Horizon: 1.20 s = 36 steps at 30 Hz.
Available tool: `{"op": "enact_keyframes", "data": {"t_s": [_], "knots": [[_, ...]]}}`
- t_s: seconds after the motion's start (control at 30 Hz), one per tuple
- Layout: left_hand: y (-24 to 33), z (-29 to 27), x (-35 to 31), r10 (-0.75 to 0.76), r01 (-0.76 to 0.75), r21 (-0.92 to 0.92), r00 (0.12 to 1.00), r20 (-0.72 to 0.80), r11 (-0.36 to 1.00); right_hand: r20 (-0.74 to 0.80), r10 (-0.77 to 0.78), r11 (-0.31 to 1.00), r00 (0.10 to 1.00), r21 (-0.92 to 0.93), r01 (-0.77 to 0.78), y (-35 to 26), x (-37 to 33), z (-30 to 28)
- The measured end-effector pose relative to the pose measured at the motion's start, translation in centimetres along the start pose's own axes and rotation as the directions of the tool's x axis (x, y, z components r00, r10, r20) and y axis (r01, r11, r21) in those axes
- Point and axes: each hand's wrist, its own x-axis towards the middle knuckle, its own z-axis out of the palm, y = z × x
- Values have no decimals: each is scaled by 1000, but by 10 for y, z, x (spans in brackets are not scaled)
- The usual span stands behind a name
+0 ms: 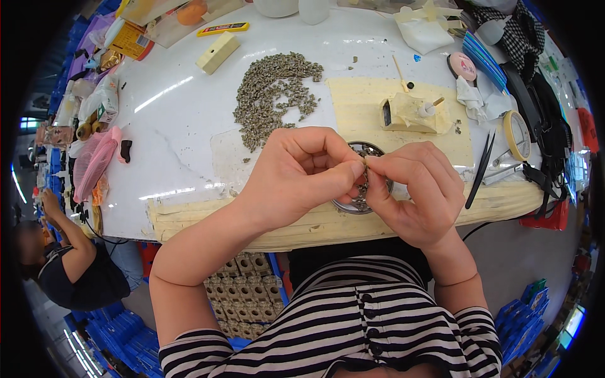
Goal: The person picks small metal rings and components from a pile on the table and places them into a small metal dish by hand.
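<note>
My left hand [302,179] and my right hand [419,189] meet fingertip to fingertip over a round metal dish [353,208] near the table's front edge. Both are closed in a pinch. Whatever sits between the fingertips is too small to name. Small metal pieces lie in the dish, which my hands partly cover. Beyond my left hand spreads a heap of small grey metal parts [261,94], with a few strays around it.
A taped block with a white nozzle [416,113] stands on a yellowish sheet [353,101]. Black tweezers [482,167] and a tape roll [517,135] lie at the right. A cream block [218,53] and pink mesh pouch [94,160] are leftward. Another person [79,258] sits far left.
</note>
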Motion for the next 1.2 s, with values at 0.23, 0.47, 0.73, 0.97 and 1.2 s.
{"op": "enact_keyframes", "data": {"t_s": [0.23, 0.47, 0.73, 0.97, 1.2], "knots": [[1, 8, -3, 96, -87, 113, 992, -77, 990, 4, 41, 999, 999, 23, -41, 2, 0, -4], [-5, 8, 1, 649, -521, 740, 745, 152, 425, 29, 132, 988, 991, 82, -134, -2, 0, -6], [-9, 5, 7, 751, -569, 813, 589, 299, 122, 47, 92, 994, 995, 60, -95, 1, -1, -5], [-8, 6, 4, 714, -542, 829, 633, 298, 136, 66, 49, 998, 997, 22, -50, 2, -2, -4], [-2, 5, 1, 655, -530, 820, 701, 281, 216, 92, -11, 1000, 996, -8, 12, 4, -2, -3]]}}
